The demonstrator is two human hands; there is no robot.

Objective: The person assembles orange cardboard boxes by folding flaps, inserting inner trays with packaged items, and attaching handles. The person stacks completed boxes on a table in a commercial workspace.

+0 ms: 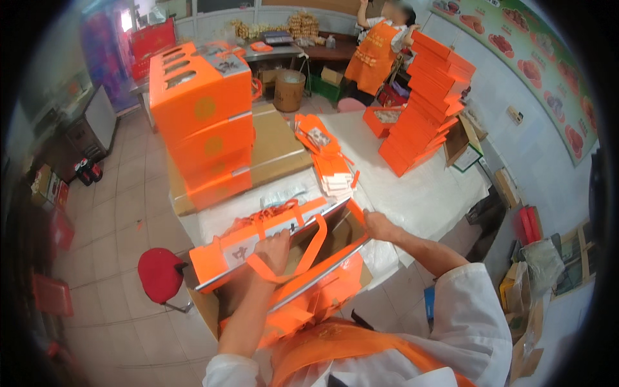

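An orange gift box (351,249) with a brown cardboard inside stands open in front of me, close to my apron. My left hand (274,250) is closed over its far edge, with an orange ribbon handle (316,242) looping beside the wrist. At the box's right end, my right hand (380,226) is closed on the corner, its fingertips partly hidden. Just beyond the left hand lies a flat orange-and-white carton panel (216,261) with a dark printed mark. Red-orange ribbons (274,211) are heaped behind it.
Stacked orange boxes (203,106) tower at the left on a brown cardboard sheet (277,138). Another tall orange stack (422,109) leans at the right of the white-covered table (425,206). Orange tags (335,184) lie between. A red stool (160,274) stands left; a co-worker (374,55) stands behind.
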